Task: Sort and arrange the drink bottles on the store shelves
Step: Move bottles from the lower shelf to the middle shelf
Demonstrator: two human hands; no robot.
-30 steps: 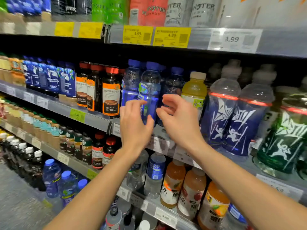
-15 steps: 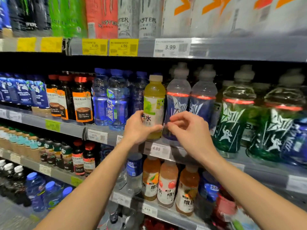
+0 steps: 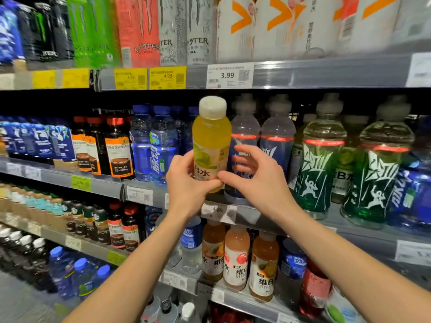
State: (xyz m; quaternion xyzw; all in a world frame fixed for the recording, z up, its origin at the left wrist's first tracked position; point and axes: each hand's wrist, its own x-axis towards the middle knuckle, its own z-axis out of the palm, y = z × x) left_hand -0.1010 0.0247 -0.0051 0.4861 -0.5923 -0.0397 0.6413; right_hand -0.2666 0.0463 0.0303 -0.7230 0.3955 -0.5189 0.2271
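Observation:
A yellow drink bottle (image 3: 211, 138) with a cream cap stands out in front of the middle shelf's row, its base by the shelf's front rail (image 3: 268, 216). My left hand (image 3: 186, 185) is wrapped around its lower label from the left. From the right, my right hand (image 3: 261, 183) touches the bottle's lower edge with thumb and forefinger, the other fingers spread apart. Behind that hand stand clear bottles with blue labels (image 3: 277, 145).
Blue water bottles (image 3: 161, 145) and dark coffee bottles (image 3: 117, 152) fill the shelf to the left, large green bottles (image 3: 319, 171) the right. Energy drink cans (image 3: 137, 31) line the shelf above. Orange and pink vitamin bottles (image 3: 235, 257) stand on the shelf below.
Both hands moved right from the blue water bottles to the yellow bottle. My left hand has closed around it, and the view has shifted right and closer.

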